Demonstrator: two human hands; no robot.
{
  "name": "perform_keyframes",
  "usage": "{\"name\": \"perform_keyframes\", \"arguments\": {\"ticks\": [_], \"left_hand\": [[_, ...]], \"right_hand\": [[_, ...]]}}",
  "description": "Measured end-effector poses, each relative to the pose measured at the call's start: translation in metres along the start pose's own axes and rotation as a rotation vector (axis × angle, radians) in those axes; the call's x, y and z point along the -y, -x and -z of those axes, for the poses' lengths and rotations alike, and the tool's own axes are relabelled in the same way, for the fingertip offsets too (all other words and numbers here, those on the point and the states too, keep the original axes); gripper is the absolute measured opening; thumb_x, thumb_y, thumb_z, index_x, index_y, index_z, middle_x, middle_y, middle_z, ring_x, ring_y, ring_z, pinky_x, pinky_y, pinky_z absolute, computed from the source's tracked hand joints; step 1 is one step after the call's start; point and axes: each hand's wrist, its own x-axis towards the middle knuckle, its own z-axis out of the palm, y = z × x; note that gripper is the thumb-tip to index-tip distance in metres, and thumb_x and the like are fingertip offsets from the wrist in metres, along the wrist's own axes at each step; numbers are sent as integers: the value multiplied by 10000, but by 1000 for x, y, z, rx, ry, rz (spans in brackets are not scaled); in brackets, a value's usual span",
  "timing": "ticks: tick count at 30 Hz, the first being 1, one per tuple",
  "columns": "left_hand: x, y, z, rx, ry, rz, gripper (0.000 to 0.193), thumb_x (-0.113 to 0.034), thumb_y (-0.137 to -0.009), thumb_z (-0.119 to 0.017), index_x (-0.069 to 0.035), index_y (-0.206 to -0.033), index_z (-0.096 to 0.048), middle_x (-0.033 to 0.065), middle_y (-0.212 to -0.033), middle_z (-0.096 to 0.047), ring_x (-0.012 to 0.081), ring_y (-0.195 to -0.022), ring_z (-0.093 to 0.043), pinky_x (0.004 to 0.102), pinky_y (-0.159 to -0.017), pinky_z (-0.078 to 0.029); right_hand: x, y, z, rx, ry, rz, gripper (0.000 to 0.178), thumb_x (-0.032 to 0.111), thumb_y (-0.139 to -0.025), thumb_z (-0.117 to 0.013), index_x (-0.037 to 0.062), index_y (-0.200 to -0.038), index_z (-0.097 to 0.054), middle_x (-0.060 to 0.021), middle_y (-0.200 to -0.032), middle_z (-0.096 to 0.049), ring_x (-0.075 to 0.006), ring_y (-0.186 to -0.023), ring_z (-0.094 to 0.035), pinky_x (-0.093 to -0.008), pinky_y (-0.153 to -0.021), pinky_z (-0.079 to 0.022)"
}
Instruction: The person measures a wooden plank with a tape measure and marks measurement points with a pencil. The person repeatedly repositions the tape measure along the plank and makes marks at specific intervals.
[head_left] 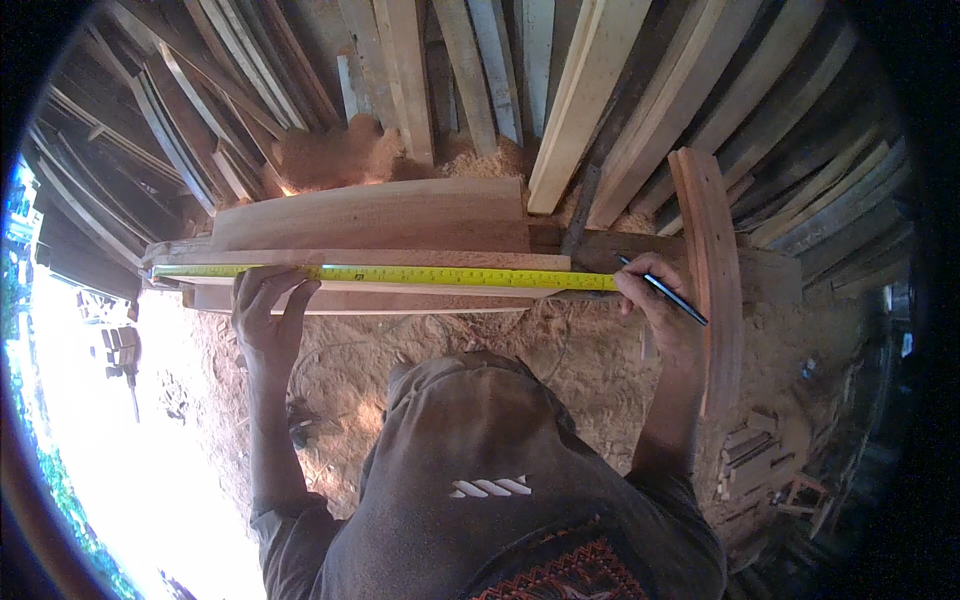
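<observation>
Left grip (268,308) holds tape measure (440,276); right grip (660,303) holds pen (682,302).

Smooth tape measure (440,276) — matt wooden board (370,215)

Nos. on yellow tape meas. (440,276) are too small to read.

Timber planks (585,100) leaning in close ranks across the far side, reddish sawdust heap (340,158) at their feet, uneven brown floor (555,350), low stack of short wood pieces (750,458) at right, glaring daylight (150,450) flooding the left, greenery (70,515) along its edge, right margin in shadow.
</observation>
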Motion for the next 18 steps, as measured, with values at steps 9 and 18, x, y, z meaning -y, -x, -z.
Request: {"name": "perform_keyframes", "arguments": {"ticks": [9, 18], "left_hand": [[0, -2, 1, 4, -11, -31, 214, -17, -759, -890, -57, -941, -783, 73, -998, -747, 278, -965, -684, 416, -862, -536], [0, -2, 0, 6, 8, -28, 209, -39, -775, -886, -70, -960, -794, 56, -1013, -746, 262, -993, -680, 413, -888, -531]], "right_hand": [[-3, 0, 3, 1, -43, 7, 104, 141, -993, -749, 53, -978, -697, -24, -836, -656, -99, -726, -643, -258, -666, -533], [-2, 0, 4, -1, -36, 15, 96, 132, -986, -752, 46, -990, -710, -29, -831, -656, -103, -719, -652, -263, -651, -542]]}}
